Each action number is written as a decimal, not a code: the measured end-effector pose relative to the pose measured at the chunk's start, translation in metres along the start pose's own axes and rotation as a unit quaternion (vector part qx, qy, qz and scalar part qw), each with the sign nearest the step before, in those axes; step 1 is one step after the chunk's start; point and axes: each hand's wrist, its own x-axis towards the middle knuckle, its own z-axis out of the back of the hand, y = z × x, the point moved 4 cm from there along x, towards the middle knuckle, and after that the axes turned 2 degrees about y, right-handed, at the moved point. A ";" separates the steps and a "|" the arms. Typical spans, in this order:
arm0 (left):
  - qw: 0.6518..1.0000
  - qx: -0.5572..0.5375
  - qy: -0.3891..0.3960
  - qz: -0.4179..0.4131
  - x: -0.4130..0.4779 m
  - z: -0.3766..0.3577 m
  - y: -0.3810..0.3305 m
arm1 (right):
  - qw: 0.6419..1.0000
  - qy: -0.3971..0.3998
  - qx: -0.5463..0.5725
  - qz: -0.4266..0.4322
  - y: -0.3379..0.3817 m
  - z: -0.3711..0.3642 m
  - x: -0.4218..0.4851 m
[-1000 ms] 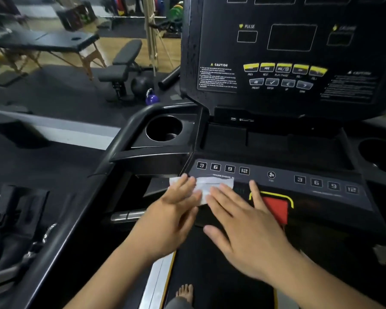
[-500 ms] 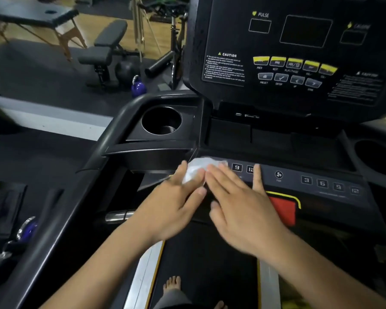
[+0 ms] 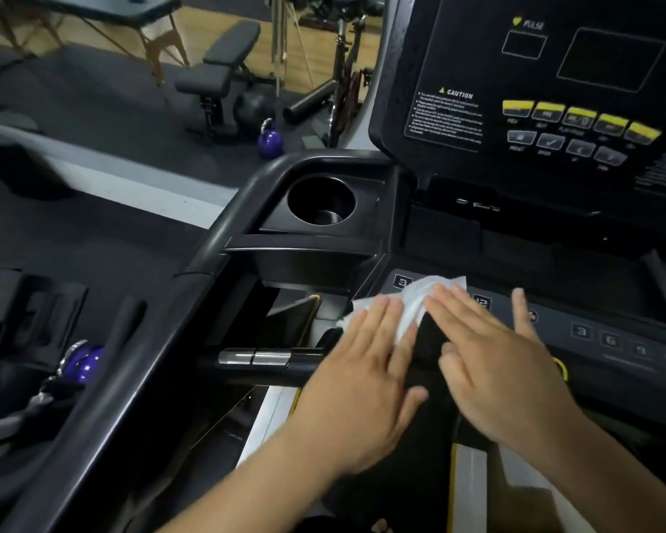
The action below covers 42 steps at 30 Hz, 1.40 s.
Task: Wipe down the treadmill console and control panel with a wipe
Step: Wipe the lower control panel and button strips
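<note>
Now | left hand (image 3: 366,373), right hand (image 3: 495,365) press wipe (image 3: 420,302) | cup holder (image 3: 304,198) nearby

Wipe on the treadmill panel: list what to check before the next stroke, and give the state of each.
1. Wipe held under both hands: ok; the left hand and the right hand press it with straight fingers.
2. Wipe on the control panel: ok; it covers the left number buttons, between 3 and 12.
3. Wipe spread flat: not ok; it is bunched and creased.
4. Right number buttons wiped: cannot tell.
5. Upper console reached: not ok; both hands are low on the panel.
</note>
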 end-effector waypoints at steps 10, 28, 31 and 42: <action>0.997 0.047 0.030 0.054 0.024 0.000 0.007 | 1.000 -0.003 -0.001 -0.017 0.008 0.003 0.012; 0.992 0.041 0.072 0.092 0.022 -0.004 0.002 | 0.997 0.022 -0.060 0.036 0.033 0.005 0.031; 0.991 -0.005 0.056 0.123 -0.008 -0.007 -0.004 | 0.995 0.018 -0.049 0.084 0.046 -0.005 0.015; 0.992 0.012 0.029 0.122 0.000 -0.010 -0.023 | 0.984 0.040 -0.112 0.130 0.033 -0.008 0.025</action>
